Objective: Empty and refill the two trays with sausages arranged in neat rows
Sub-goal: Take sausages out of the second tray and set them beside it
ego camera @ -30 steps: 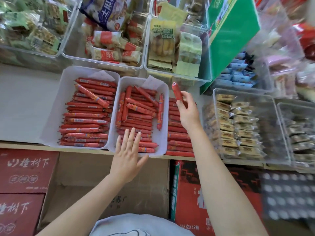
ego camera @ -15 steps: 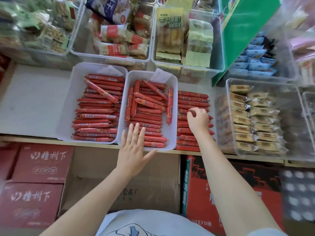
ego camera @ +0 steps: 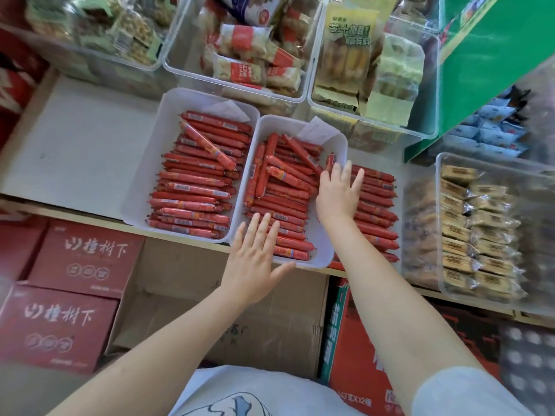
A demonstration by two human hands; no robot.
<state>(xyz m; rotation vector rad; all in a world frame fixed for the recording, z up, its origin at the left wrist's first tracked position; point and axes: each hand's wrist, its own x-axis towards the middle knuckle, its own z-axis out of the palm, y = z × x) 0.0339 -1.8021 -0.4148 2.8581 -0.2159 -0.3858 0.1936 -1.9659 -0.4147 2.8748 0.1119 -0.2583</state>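
Observation:
Two white trays stand side by side on the shelf. The left tray (ego camera: 141,187) holds red sausages (ego camera: 195,187) in rows, one lying slantwise on top. In the right tray (ego camera: 326,250) the sausages (ego camera: 282,187) are partly crossed and jumbled. More red sausages (ego camera: 378,211) lie stacked on the shelf just right of it. My left hand (ego camera: 253,259) rests flat with straight fingers on the right tray's near edge. My right hand (ego camera: 338,193) is spread over that tray's right rim, fingers straight, holding nothing.
Clear bins of packaged snacks (ego camera: 252,55) line the back of the shelf. A clear bin of wrapped cakes (ego camera: 480,232) sits at the right, and a green carton (ego camera: 486,61) stands behind it. Red cartons (ego camera: 75,265) and a cardboard box (ego camera: 240,319) sit below the shelf edge.
My right hand put a sausage down on the stack at the right, then moved left and opened over the right tray's rim. My left hand stayed at the tray's near edge.

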